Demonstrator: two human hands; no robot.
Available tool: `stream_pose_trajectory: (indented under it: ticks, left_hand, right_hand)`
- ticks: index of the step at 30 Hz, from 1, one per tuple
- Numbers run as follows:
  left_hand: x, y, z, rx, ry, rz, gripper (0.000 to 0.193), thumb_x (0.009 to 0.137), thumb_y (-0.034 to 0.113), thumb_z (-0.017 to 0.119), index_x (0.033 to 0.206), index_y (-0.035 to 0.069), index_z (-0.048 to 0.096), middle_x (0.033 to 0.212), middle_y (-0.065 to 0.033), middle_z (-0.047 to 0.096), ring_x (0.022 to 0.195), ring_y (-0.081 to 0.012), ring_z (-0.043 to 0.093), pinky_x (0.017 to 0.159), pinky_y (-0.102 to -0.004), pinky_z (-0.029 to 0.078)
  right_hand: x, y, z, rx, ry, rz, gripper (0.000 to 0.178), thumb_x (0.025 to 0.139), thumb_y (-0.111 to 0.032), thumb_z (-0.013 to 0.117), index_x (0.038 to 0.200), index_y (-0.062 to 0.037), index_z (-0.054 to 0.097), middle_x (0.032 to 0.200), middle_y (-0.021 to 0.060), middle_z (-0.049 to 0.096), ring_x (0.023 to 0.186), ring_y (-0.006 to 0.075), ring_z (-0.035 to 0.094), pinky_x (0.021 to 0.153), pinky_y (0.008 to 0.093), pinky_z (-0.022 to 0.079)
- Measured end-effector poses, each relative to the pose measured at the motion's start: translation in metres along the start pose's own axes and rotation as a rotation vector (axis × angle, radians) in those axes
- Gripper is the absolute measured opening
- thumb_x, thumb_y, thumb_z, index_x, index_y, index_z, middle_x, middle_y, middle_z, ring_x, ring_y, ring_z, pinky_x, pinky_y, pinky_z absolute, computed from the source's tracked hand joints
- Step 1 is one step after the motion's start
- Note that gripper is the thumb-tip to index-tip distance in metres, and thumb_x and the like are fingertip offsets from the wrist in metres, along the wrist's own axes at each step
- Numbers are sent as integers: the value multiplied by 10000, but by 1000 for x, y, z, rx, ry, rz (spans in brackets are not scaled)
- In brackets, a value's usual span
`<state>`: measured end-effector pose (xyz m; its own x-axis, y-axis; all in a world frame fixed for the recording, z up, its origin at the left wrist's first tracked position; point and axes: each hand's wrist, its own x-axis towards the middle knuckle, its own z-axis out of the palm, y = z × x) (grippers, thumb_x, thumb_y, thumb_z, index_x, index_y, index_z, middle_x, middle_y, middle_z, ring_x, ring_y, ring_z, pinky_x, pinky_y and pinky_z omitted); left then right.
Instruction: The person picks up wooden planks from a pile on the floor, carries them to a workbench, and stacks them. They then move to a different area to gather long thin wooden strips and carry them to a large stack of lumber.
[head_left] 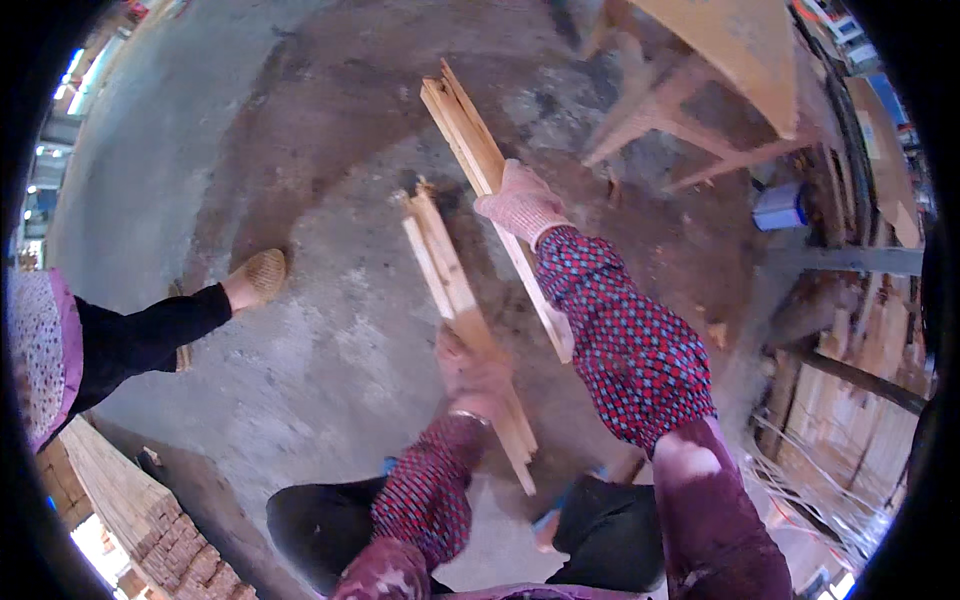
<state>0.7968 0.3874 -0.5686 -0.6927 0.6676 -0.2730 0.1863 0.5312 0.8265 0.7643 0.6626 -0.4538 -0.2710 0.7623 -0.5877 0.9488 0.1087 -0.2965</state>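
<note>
- The right hand (522, 203), in a pale knit glove, has its grip closed round a bundle of thin wooden slats (478, 155), taking it near the middle of its length.
- That bundle runs slantwise, its upper end pointing away from the person and its lower end passing behind the patterned red sleeve (625, 335).
- The left hand (470, 375), likewise gloved, is blurred; its grip is wrapped round a second bundle of slats (445, 275), low on its length.
- The second bundle lies just left of the first and roughly parallel to it; whether the two touch cannot be told.
- Both bundles are held in the air above the concrete floor (330, 330), which is stained dark in a wide patch.
- A second person's leg in black cloth, with a woven slipper (262, 272), reaches in from the left, well apart from the hands.
- A wooden bench frame (690, 110) stands at upper right, with a small blue-and-white container (780, 207) near it.
- Stacked timber (130, 500) lies at lower left.
</note>
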Motion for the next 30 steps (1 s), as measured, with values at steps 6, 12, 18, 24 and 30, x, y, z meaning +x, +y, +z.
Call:
stream_pose_trajectory:
  ticks: [6,12,18,24,30]
  left_hand:
    - [-1,13,0,530,277,198,853,746,281,745,1408,-74,340,1291,-291,504,1189,-468,484,1020,-500,413]
    - [3,42,-69,-276,-92,-403,637,808,203,723,1345,-18,462,1151,-134,608,1030,-274,598,893,-418,497]
    - [-44,160,-233,-842,-152,-730,429,798,128,682,1204,37,580,1021,-60,607,954,-228,611,822,-367,526]
    - [-81,229,-235,-776,-129,-639,620,894,256,610,1401,-21,385,1234,-187,550,1095,-355,598,982,-500,524]
    - [-164,268,-260,-854,-360,-628,591,825,221,651,1347,49,436,1142,-174,580,1028,-335,625,883,-479,573]
  right_hand:
    - [-134,73,-87,-48,33,-31,734,739,-452,705,1326,-54,515,1294,221,585,1224,357,566,1012,432,447]
    - [-259,157,-108,-110,-99,44,710,745,-409,703,1333,-73,491,1267,214,600,1176,374,588,976,464,474]
    - [-430,191,-79,61,-198,298,682,739,-379,725,1301,-56,512,1192,232,629,1144,406,596,959,484,483]
    - [-472,279,-29,314,-376,460,687,753,-394,720,1334,-77,535,1212,233,642,1151,372,614,970,476,483]
    - [-682,293,25,611,-274,701,598,720,-456,737,1137,-38,639,1128,220,672,1101,362,634,935,458,487]
